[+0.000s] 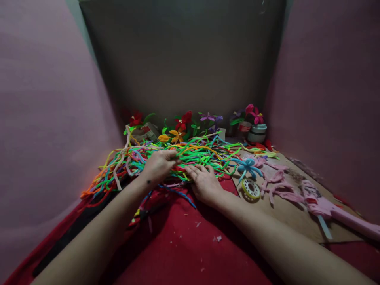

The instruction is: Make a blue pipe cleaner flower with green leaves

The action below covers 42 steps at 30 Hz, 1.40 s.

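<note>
Both my forearms stretch from the near edge toward the far side, my left hand (159, 165) bent over the middle of the colourful pile of fuzzy stems (204, 158) with fingers drawn together, though I can't tell what they grip, and my right hand (204, 183) palm down just to its right, fingers slightly apart on the pile's near edge. At the far right stands a lidded jar (257, 133), its contents unclear to me, just beside a red-and-pale cup (245, 127) with fuzzy flowers (254, 114) above them.

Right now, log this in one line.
left hand: touching multicoloured fuzzy-stem pile; right hand: touching same pile; nearby: blue fuzzy flower
</note>
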{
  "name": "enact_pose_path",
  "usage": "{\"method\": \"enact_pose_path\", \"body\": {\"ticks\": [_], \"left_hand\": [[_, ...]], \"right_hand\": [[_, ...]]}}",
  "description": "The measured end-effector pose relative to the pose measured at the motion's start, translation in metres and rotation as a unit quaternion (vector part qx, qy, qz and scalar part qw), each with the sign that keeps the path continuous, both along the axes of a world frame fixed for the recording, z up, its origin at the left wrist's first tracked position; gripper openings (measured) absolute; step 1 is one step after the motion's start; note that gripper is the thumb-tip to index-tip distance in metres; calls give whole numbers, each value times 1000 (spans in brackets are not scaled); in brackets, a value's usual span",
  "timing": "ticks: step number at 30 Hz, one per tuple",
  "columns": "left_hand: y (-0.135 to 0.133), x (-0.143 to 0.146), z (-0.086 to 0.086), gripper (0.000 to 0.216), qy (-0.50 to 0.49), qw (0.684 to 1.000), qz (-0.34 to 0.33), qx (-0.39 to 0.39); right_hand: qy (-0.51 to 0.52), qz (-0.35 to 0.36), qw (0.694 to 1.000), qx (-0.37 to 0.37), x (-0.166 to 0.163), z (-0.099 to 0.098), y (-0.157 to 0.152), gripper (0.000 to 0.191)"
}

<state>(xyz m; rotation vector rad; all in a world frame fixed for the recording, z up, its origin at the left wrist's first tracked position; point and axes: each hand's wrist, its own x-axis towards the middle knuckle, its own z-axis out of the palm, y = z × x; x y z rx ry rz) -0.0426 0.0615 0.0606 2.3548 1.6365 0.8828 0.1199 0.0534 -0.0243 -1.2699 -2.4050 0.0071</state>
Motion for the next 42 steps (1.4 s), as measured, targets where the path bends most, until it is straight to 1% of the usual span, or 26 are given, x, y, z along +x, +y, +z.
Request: {"method": "enact_pose_path", "body": {"ticks": [2,3,4,6,7,8,9,10,11,14,18,22,23,25,27,28,30,31,32,34,35,36,37,39,40,42], "left_hand": [[0,-6,16,11,-168,985,-3,-28],[0,-8,23,11,-262,965,-5,-27],[1,-10,30,11,-368,929,-22,-12],[5,-11,40,9,-538,841,-62,-17],[7,-12,45,10,-597,799,-69,-24],[10,-14,48,13,-638,766,-65,-31],[13,-16,52,15,-665,744,-55,-29],[15,-20,56,17,-681,731,-44,-21],[17,-24,60,17,-687,726,-38,-6],[17,-39,74,14,-682,730,-32,31],[8,-52,91,12,-676,735,-17,46],[0,-58,103,18,-636,768,5,84],[-1,-60,107,21,-631,770,2,95],[-2,-66,118,26,-647,752,-27,125],[-2,-70,131,29,-679,712,-67,165],[-3,-71,138,31,-687,699,-73,186],[-8,-67,146,31,-673,706,-79,203],[-12,-62,146,30,-656,722,-68,210],[-17,-55,144,25,-633,747,-49,198],[-29,-36,130,18,-592,795,-32,132],[-35,-25,120,15,-564,820,-40,88],[-41,-15,109,14,-512,855,-67,40],[-47,-6,98,14,-490,867,-87,1],[-54,9,79,11,-496,858,-109,-77],[-56,14,71,11,-510,846,-116,-105],[-57,21,58,12,-552,814,-115,-142]], "right_hand": [[2,5,1000,-12,1,0,2,52],[3,8,1000,-14,1,0,3,52],[4,10,1000,-15,2,0,3,52],[2,13,1000,-17,2,0,3,52],[-2,13,1000,-17,1,0,3,51],[-7,14,1000,-18,1,0,2,50],[-12,13,1000,-18,1,-1,2,49],[-18,12,1000,-17,1,-2,3,48],[-22,11,1000,-15,1,-3,3,47],[-24,16,1000,-6,1,-7,3,46],[-13,18,1000,-2,1,-9,3,46],[-5,20,1000,-18,2,-8,4,48],[-5,21,1000,-20,2,-8,5,48],[-6,21,999,-25,2,-7,4,46],[-7,22,999,-26,3,-6,4,44],[-6,22,999,-25,3,-5,3,43],[-3,25,999,-26,3,-3,2,45],[0,27,999,-28,4,-1,2,46],[5,31,999,-30,4,0,1,50],[28,43,998,-27,5,4,-3,58],[47,52,997,-19,5,7,-5,61],[74,62,995,-6,5,10,-9,61],[107,76,991,9,5,14,-14,58],[203,95,974,23,6,25,-24,43],[270,93,958,5,7,31,-29,35],[422,30,904,-53,10,45,-39,27]]}}
